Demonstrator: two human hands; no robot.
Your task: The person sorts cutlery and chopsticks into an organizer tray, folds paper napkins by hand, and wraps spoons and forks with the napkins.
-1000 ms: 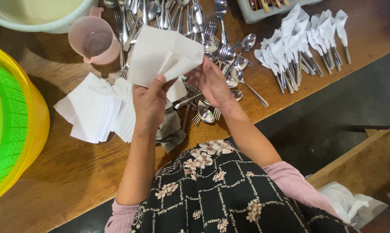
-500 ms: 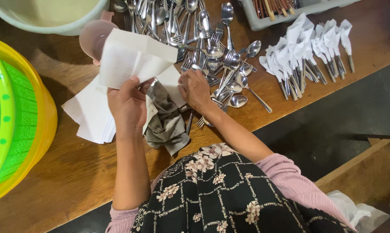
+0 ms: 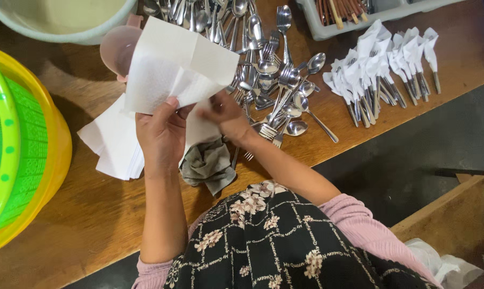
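Napkin, white and partly unfolded, is held up above the wooden table, pinched at its lower edge by the closed fingers of the left hand. The right hand is curled just beside it, touching the paper's lower corner; whether cutlery is gripped cannot be told. Below lie a napkin stack and grey cloth. Loose spoons and forks are spread behind, wrapped sets farther right.

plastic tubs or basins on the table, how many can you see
2. A pale basin sits at the top left edge, cut off by the frame. A yellow tub with a green basket inside sits at the left edge. Others may lie out of view.
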